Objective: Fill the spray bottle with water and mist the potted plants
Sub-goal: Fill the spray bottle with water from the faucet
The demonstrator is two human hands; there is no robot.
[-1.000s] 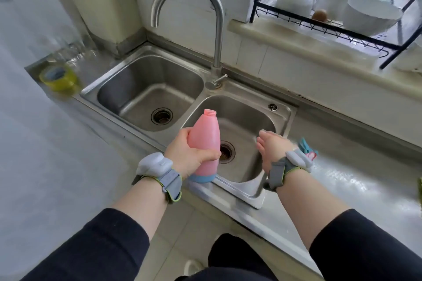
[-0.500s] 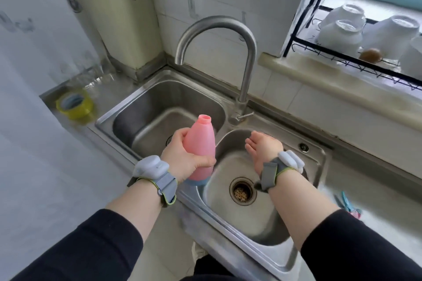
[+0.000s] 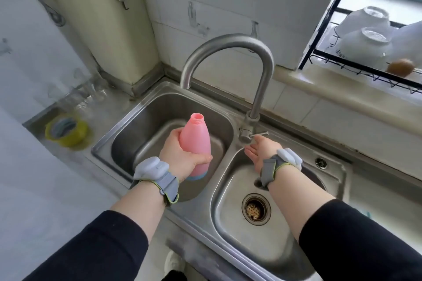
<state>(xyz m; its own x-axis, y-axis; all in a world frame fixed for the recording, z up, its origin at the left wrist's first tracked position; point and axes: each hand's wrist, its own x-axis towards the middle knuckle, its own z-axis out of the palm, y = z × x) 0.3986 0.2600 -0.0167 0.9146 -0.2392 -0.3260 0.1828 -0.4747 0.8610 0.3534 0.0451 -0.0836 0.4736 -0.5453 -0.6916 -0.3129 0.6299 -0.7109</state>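
My left hand grips a pink spray bottle with a blue base and no cap, its open neck pointing up. The bottle is over the left basin of a steel double sink, below and slightly right of the faucet spout. No water is running. My right hand is open with fingers stretched out, just under the small faucet lever at the tap's base, over the right basin. No potted plants are in view.
A yellow tape roll and clear glasses stand on the counter left of the sink. A black wire rack with upturned white bowls sits on the sill at the right. A strainer fills the right drain.
The view has closed in on the sink. My left hand carried the bottle left, over the left basin. My right hand rose from the right basin to the faucet lever.
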